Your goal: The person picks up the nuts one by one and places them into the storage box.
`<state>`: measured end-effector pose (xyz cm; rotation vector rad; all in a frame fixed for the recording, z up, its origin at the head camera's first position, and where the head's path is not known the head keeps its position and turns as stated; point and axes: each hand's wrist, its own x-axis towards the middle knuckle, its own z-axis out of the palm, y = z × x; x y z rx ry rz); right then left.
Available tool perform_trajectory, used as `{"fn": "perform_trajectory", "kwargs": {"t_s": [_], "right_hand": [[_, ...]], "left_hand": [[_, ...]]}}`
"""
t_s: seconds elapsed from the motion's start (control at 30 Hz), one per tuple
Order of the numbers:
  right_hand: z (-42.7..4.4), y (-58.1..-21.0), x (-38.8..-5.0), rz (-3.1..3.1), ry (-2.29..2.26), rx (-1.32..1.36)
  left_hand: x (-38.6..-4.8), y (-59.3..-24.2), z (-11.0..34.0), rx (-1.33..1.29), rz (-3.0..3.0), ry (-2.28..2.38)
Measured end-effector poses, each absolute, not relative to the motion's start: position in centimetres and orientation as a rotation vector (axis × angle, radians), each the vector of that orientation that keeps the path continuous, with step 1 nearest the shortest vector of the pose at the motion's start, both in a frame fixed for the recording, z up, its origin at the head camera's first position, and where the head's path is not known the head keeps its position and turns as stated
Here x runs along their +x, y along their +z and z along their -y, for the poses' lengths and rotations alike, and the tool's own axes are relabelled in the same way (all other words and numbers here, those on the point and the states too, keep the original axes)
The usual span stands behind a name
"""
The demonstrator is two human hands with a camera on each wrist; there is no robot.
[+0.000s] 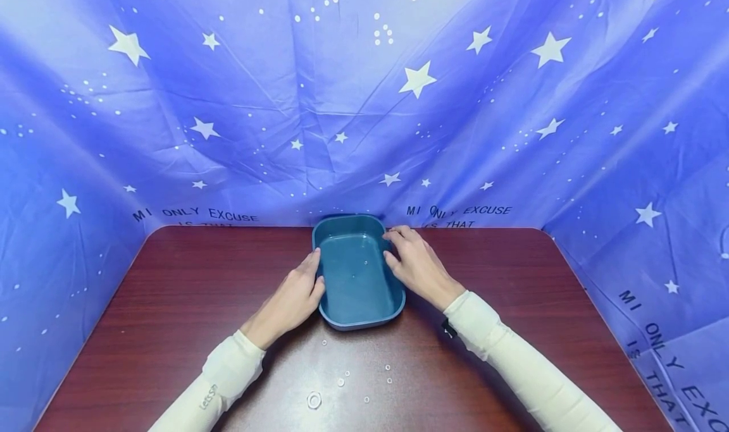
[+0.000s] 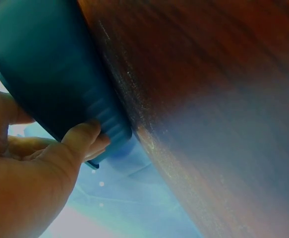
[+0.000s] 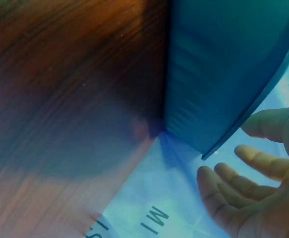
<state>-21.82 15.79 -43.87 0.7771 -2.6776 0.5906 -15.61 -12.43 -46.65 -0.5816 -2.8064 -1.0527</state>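
A blue-green tray [image 1: 355, 325] stands at the back middle of the table. My left hand [image 1: 289, 298] holds its left side by the rim; in the left wrist view, fingertips [image 2: 87, 136] lie against the outer wall of the tray [image 2: 50, 64]. At the tray's right side is my right hand [image 1: 420, 264], its digits slightly bent and spread. The right wrist view has that hand [image 3: 263, 178] beside the rim of the tray [image 3: 218, 74], one digit at the edge and the others apart from the wall. Two tiny pieces, one of them [image 1: 366, 262] ring-like, lie inside the tray.
A large metal nut [image 1: 314, 400] lies on the table [image 1: 188, 305] near its front, with several smaller ring-like pieces, among them one [image 1: 340, 382] behind it and another [image 1: 388, 367] to the right. A blue cloth [image 1: 353, 103] with white stars hangs around the table's back and sides.
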Motion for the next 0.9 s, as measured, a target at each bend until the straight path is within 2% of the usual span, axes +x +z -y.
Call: {"fn": "perform_trajectory", "kwargs": {"t_s": [0.17,0.4,0.63,0.73,0.9], "right_hand": [[-15.8,-44.2,-21.7,2.755,0.616,0.675],[-15.8,-44.7,-21.6,2.786,0.649,0.633],[-15.7,-44.9,-21.4,2.788,0.647,0.629],[-15.6,-45.0,-21.4,2.783,0.641,0.634],[-15.5,-45.3,-21.3,2.786,0.628,0.628]], "left_hand": [[-15.8,-47.1,12.5,-0.587,2.773,-1.070],[-17.5,-51.3,13.4,-0.624,2.693,-1.053],[-17.1,-50.5,13.4,-0.644,2.665,-1.078],[-17.6,-51.3,13.5,-0.655,2.666,-1.032],[-16.6,-49.5,13.4,-0.643,2.680,-1.037]]}}
